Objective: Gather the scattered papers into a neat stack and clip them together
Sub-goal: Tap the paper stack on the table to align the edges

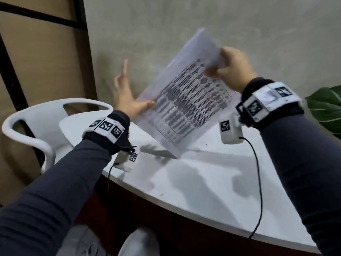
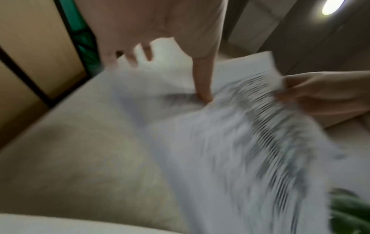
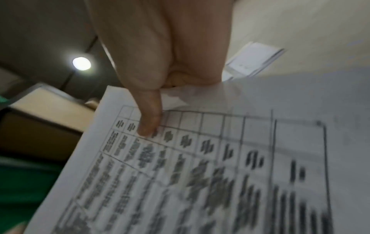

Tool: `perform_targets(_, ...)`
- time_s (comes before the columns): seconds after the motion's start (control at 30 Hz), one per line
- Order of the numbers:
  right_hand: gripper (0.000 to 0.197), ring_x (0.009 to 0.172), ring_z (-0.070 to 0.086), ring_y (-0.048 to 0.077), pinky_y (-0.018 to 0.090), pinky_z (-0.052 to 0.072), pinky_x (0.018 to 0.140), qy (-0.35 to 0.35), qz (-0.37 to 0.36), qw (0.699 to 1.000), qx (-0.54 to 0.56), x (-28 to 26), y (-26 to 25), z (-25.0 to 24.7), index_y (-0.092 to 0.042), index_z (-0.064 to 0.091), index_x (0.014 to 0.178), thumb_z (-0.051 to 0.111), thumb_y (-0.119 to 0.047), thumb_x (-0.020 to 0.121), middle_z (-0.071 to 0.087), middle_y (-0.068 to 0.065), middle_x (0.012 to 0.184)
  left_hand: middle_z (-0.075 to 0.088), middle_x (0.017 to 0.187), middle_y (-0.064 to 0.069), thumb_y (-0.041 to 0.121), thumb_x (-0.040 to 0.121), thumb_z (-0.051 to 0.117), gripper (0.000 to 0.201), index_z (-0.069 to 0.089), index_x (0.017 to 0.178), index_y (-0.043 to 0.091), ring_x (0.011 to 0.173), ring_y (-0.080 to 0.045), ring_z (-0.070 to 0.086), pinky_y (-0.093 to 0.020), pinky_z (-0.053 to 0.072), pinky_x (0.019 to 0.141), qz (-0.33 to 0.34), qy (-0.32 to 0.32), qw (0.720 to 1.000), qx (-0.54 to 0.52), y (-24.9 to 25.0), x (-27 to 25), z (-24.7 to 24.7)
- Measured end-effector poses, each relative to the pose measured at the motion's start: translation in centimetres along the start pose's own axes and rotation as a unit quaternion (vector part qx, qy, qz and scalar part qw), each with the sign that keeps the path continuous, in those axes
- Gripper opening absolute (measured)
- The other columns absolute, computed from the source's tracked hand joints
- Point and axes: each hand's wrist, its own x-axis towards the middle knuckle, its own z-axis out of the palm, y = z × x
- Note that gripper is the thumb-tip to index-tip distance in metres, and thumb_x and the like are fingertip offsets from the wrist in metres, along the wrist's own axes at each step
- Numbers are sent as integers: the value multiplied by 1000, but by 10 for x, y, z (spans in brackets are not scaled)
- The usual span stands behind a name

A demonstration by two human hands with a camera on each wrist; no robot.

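Note:
A stack of white papers (image 1: 184, 104), with a printed table on its top sheet, is held tilted above the white table (image 1: 193, 182); its lower corner is down near the tabletop. My right hand (image 1: 230, 65) pinches the stack's upper right edge, thumb on the printed side (image 3: 148, 121) and curled fingers behind. The left hand (image 1: 127, 97) is at the stack's left edge with fingers spread and straight. Its thumb (image 2: 203, 90) presses on the paper (image 2: 230, 142). The sheets look offset at the far top corner (image 3: 254, 61). No clip is in sight. All views are motion-blurred.
A white plastic chair (image 1: 36, 130) stands left of the table. Green plant leaves (image 1: 326, 108) reach in at the right edge. A plain wall rises behind the table. Black cables (image 1: 258, 182) hang from both wrist cameras over the tabletop.

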Motion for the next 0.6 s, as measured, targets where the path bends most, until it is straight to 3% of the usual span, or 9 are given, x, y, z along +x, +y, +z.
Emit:
perform_targets(0.07, 29, 74, 64, 4, 27, 53, 79, 29, 56, 983, 173, -12, 28, -10, -12, 56, 104, 70, -9, 80, 65, -6, 92, 19, 152, -17, 36, 45, 91, 141, -5, 148, 32, 140, -25, 27, -46, 22, 116, -89, -25, 994, -66, -19, 3, -6)
perform_targets(0.1, 32, 74, 66, 2, 29, 55, 81, 39, 81, 970, 228, -19, 39, -9, -9, 56, 109, 70, -9, 80, 67, -7, 93, 30, 149, -14, 36, 44, 91, 142, -7, 147, 32, 136, -24, 37, -48, 32, 112, -130, -39, 981, -139, -26, 5, -5)
perform_targets(0.17, 46, 73, 69, 3, 29, 58, 77, 56, 136, 942, 300, -34, 58, 0, 1, 52, 118, 72, -14, 79, 69, -1, 95, 61, 121, -6, 22, 56, 88, 127, 1, 149, 19, 107, -14, 63, -37, 52, 92, -216, -74, 933, -277, -27, 6, -1)
perform_targets(0.2, 59, 72, 69, 3, 25, 57, 71, 57, 164, 926, 334, -41, 64, 6, 5, 50, 120, 76, -21, 74, 68, 2, 95, 69, 105, -4, 20, 55, 87, 115, 18, 145, 6, 91, -10, 69, -30, 56, 85, -239, -96, 914, -313, -23, 7, 1)
perform_targets(0.27, 85, 72, 69, 6, 20, 56, 67, 54, 203, 901, 380, -55, 71, 15, 5, 50, 116, 83, -36, 49, 68, 5, 94, 74, 83, -3, 26, 47, 89, 77, 55, 110, -2, 77, -10, 71, -25, 56, 81, -226, -135, 917, -301, -10, 5, 3)
perform_targets(0.33, 77, 70, 70, 8, 20, 57, 66, 46, 209, 893, 395, -62, 77, 17, 0, 57, 105, 85, -32, 41, 72, 3, 86, 68, 77, -1, 13, 65, 79, 34, 53, 87, 9, 82, -14, 70, -29, 53, 87, -206, -129, 933, -264, 4, -1, 7)
perform_targets(0.43, 43, 69, 71, 11, 23, 58, 65, 40, 200, 887, 413, -64, 80, 14, -1, 58, 100, 78, -2, 62, 74, 2, 79, 59, 86, 0, 2, 81, 66, 28, 46, 98, 11, 69, 2, 67, -11, 54, 75, -163, -96, 944, -271, 18, -3, 12)
perform_targets(0.5, 60, 87, 70, 22, 35, 59, 78, 41, 188, 878, 437, -62, 78, 13, 3, 58, 106, 83, -5, 52, 71, 11, 95, 64, 98, -7, 6, 77, 71, 47, 44, 115, 0, 85, -10, 67, -15, 54, 82, -160, -72, 937, -300, 20, 0, 15)
perform_targets(0.6, 83, 99, 65, 30, 43, 55, 87, 34, 190, 874, 445, -65, 77, 20, 2, 59, 107, 90, -25, 35, 67, 16, 107, 73, 88, 2, 3, 71, 75, 41, 56, 108, 4, 85, -13, 68, -29, 54, 89, -163, -89, 942, -279, 2, 4, 19)
